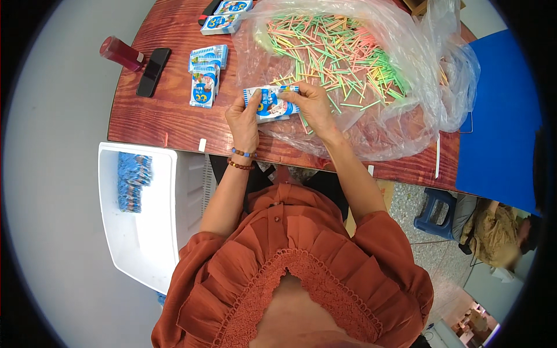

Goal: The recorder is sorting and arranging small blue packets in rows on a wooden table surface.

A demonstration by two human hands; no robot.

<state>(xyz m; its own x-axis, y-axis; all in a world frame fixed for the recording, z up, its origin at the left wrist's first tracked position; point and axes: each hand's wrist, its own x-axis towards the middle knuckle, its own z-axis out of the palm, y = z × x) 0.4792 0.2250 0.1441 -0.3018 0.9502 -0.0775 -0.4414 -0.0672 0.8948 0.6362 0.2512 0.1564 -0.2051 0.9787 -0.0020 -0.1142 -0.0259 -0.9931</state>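
Between my two hands is a small blue-and-white printed packet (270,103), held flat above the table's near side. My left hand (242,119) pinches its left end, thumb on top. At its right end my right hand (316,110) grips it with thumb and fingers. Something white shows just beneath the packet, perhaps another one; I cannot tell. Right behind my hands lies a large clear plastic bag (429,75), spread open, with a heap of thin short pastel sticks (331,52) in green, yellow and pink. Left of my hands lie several similar packets (203,84) in a stack.
More packets (220,24) lie at the back left. A black phone (154,72) and a red bottle (122,53) are at the table's left edge. Below it, a white bin (174,191) holds rows of blue packets (133,180). A blue stool (435,213) stands at right.
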